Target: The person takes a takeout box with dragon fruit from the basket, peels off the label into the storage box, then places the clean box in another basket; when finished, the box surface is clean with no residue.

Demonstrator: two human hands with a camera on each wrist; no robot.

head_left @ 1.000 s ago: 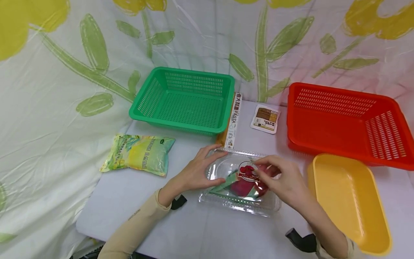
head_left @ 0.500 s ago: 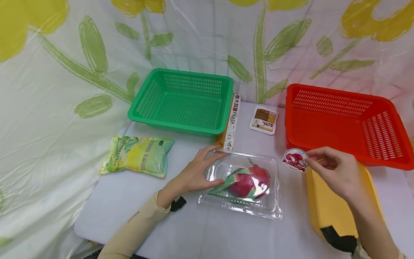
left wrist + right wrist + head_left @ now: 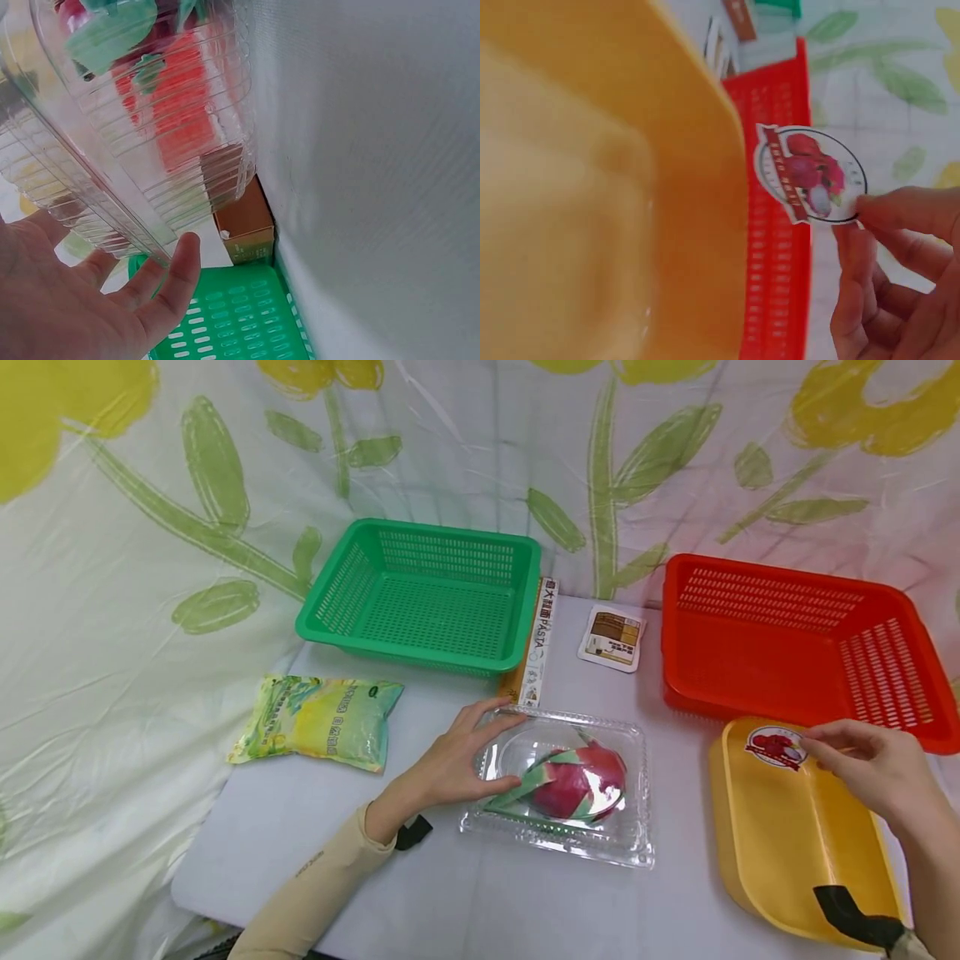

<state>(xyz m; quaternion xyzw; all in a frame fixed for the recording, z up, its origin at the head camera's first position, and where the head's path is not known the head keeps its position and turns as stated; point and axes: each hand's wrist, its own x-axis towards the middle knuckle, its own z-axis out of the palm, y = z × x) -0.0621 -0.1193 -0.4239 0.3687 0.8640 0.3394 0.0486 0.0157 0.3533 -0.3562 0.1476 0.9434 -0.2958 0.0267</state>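
My left hand (image 3: 459,760) rests with spread fingers on the left side of a clear plastic clamshell box (image 3: 633,810). Inside the box lies a pink dragon fruit (image 3: 577,782) with green scales. In the left wrist view the fingers of the left hand (image 3: 97,300) touch the box's ribbed side (image 3: 217,142). Between thumb and fingertips, my right hand (image 3: 873,768) pinches a round label (image 3: 776,747) with a dragon fruit picture. That label hangs over the far end of the yellow tub (image 3: 795,852). The right wrist view shows the label (image 3: 810,176) pinched by its edge, apart from the tub wall.
A green basket (image 3: 420,656) stands at the back left, partly on a pasta box (image 3: 536,647). Behind the tub is a red basket (image 3: 757,652). A small flat packet (image 3: 612,638) lies between the baskets. A yellow-green bag (image 3: 318,722) lies at left.
My right hand has lifted the label off the clamshell box and carried it right, over the yellow tub. My left hand has stayed on the box.
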